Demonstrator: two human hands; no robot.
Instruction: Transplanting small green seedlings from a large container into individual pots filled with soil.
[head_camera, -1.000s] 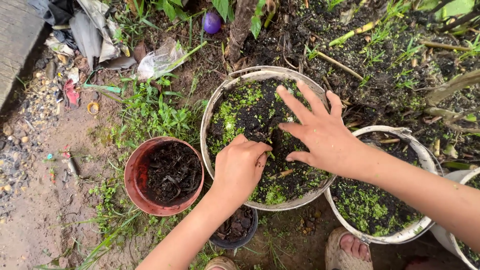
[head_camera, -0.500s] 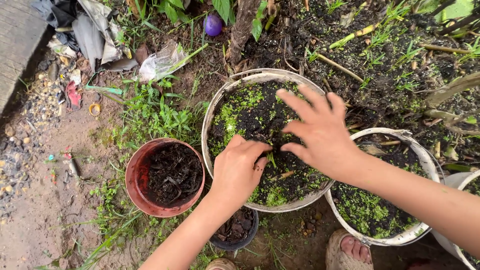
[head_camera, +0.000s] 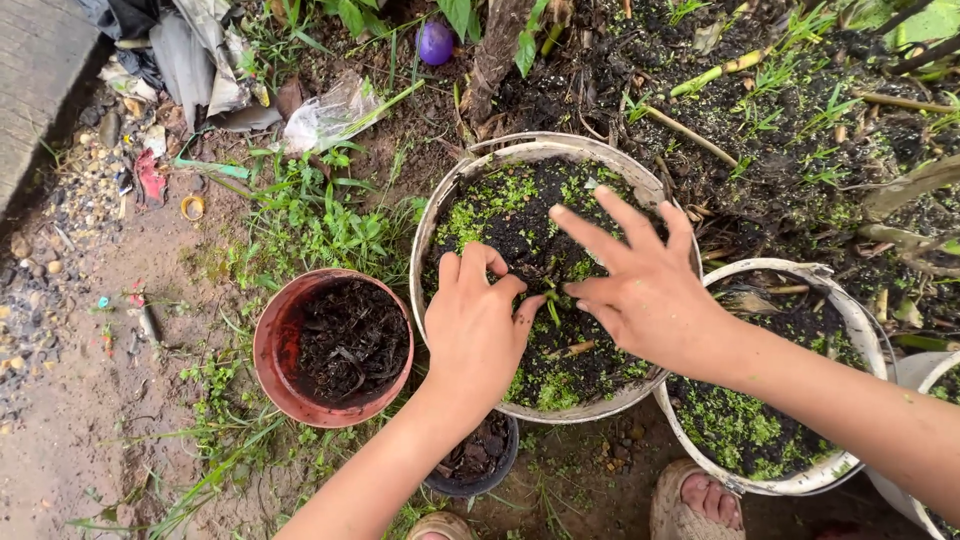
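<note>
Bare ground with grass, damp soil and scattered litter forms the setting, seen from above. At far left, a grey slab and a strip of gravel; crumpled plastic wrappers lie beside the weeds, and a small purple ball sits near the top edge. Next, a reddish-brown pot holds dark, dry roots and soil. Centre: a large pale bucket filled with black soil under a patchy green growth of moss or tiny seedlings. Left hand rests over this soil, fingers curled down and partly closed, fingertips touching the surface near a small green sprout; whether it pinches anything cannot be told. Right hand lies just beside it, fingers spread wide, palm down, holding nothing, thumb and forefinger close to the same sprout. A small dark pot sits partly hidden beneath the left wrist. Further right, a second pale bucket with similar green cover, and a sandalled foot at the lower edge. Judged from this pose, the sprout is best handled by loosening soil around its base with the fingertips and steadying it low on the stem, so the roots stay whole
</note>
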